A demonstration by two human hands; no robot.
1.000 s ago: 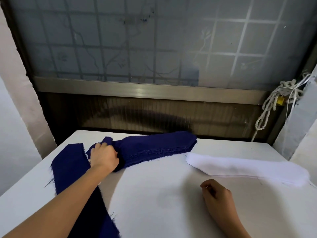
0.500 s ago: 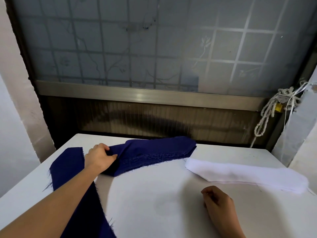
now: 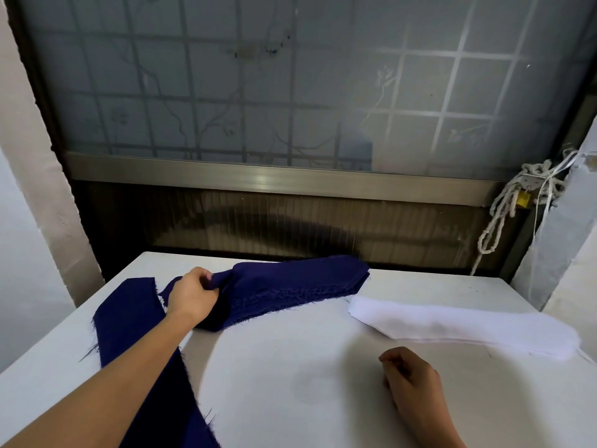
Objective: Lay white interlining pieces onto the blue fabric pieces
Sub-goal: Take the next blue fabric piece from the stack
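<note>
A person is standing over a white counter (image 3: 307, 376), the left hand (image 3: 192, 294) reaching to the far left and gripping the left end of a stack of blue fabric pieces (image 3: 300, 284), with the fingers curling round a raised fold of the cloth. The stack is lying along the far edge of the counter, its frayed long edge facing the person and its right end pointing toward the far right. A single blue fabric piece (image 3: 129, 321) is lying flat just left of the stack, running from the far left toward the near edge and passing under the person's left forearm. The white interlining pieces (image 3: 462, 328) are sitting in a low pile at the right of the counter, the pile's left tip lying just beside the near right corner of the blue stack; none of the white pieces is lying on blue cloth. The right hand (image 3: 412, 379) is resting on the bare counter near the person, a little nearer than the white pile and apart from it, its fingers loosely curling and holding nothing. Behind the counter a frosted window (image 3: 290, 92) with a grid pattern is filling the far wall above a metal rail (image 3: 274, 179), and a knotted pale rope (image 3: 497, 218) is hanging at the far right.
</note>
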